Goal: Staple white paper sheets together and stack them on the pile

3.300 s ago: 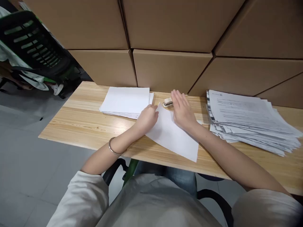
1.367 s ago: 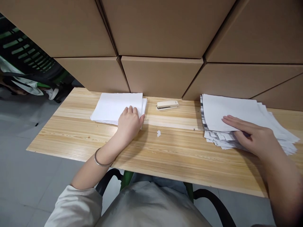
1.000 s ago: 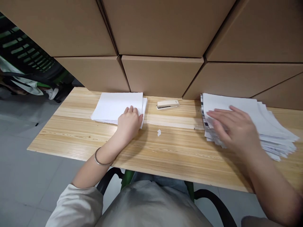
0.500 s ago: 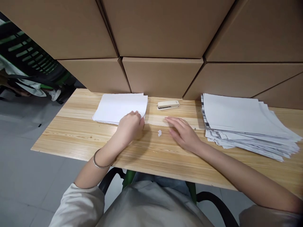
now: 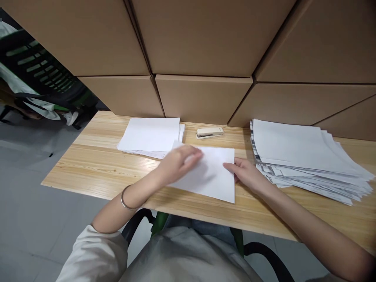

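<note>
Brown cartons (image 5: 202, 98) stacked behind wooden table (image 5: 88, 156); grey tiled floor (image 5: 23, 219); upper left, dim, probably slatted chair back (image 5: 44, 66).

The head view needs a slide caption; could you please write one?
Right hand holding white paper by its edge, left hand over it, cream stapler beyond on a wooden tabletop.

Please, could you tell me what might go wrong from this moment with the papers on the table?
1. The right hand pinches the white paper at its right edge, so a hard pull might crease it there.
2. The right pile has uneven, spread edges; a bump from the nearby right forearm could make sheets slide.
3. The paper's far left corner lies right by the left pile, so sheets could perhaps get mixed.
</note>
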Tool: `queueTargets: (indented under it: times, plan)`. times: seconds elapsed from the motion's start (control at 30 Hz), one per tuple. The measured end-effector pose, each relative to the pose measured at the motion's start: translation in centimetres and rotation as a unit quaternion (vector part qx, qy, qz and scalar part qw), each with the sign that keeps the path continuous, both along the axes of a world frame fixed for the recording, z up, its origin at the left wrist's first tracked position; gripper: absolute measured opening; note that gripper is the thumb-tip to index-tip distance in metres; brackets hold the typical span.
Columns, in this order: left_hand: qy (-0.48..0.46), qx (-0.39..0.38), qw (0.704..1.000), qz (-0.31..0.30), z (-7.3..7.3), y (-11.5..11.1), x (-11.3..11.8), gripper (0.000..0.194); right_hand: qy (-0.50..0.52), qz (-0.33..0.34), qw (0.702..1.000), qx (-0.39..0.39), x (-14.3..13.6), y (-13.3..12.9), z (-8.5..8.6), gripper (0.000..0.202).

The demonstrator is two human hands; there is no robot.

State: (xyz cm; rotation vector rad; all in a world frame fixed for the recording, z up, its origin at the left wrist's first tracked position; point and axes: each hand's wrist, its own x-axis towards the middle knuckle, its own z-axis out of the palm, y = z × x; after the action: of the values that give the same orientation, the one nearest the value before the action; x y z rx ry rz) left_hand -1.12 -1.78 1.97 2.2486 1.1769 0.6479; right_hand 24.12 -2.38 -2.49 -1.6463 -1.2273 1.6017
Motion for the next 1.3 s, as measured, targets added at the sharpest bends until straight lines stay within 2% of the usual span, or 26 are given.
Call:
queueTargets:
  times: [0.07,0.1,0.17,0.23,0.3,0.47,0.73,0.9,1.07,1.17,1.3]
  plan:
    - [0.075,0.051,0.982,0.166,-0.3,1.3,-0.9,0.039,-0.002,-0.010,1.000,0.005,0.5,-0.1,-0.4,0.028]
    - [0.124,0.057,0.965,0.224,-0.6,1.9,-1.2,0.043,0.000,-0.016,1.000,0.007,0.7,-0.1,-0.6,0.028]
    - [0.209,0.038,0.940,0.266,-1.2,2.8,-1.6,0.054,-0.001,-0.025,1.000,0.011,0.8,-0.1,-0.8,0.027]
    - [0.264,0.019,0.929,0.258,-1.8,3.1,-1.7,0.057,-0.005,-0.026,1.000,0.013,0.9,-0.1,-0.9,0.027]
    - [0.290,0.020,0.924,0.249,-2.1,3.2,-1.6,0.051,-0.006,-0.024,1.000,0.007,0.9,-0.1,-0.9,0.026]
    - [0.296,0.043,0.915,0.270,-2.2,3.0,-1.3,0.036,-0.007,-0.032,0.999,-0.002,1.1,-0.4,-0.8,0.019]
    - [0.272,0.001,0.923,0.272,-1.0,2.9,-1.4,0.035,0.000,-0.078,0.995,0.066,1.4,0.4,-1.2,0.015]
    - [0.237,-0.043,0.931,0.274,-0.1,3.2,-2.3,0.041,0.011,-0.086,0.995,0.054,1.4,0.5,-1.2,0.013]
    - [0.205,-0.075,0.940,0.263,0.3,3.7,-3.5,0.038,0.034,-0.103,0.993,0.049,1.3,0.4,-1.2,0.013]
    - [0.212,-0.074,0.940,0.256,0.4,3.6,-3.5,0.042,0.038,-0.101,0.993,0.050,1.4,0.4,-1.3,0.013]
    - [0.241,-0.063,0.943,0.219,0.5,3.2,-3.1,0.047,0.030,-0.092,0.994,0.052,1.4,0.4,-1.3,0.013]
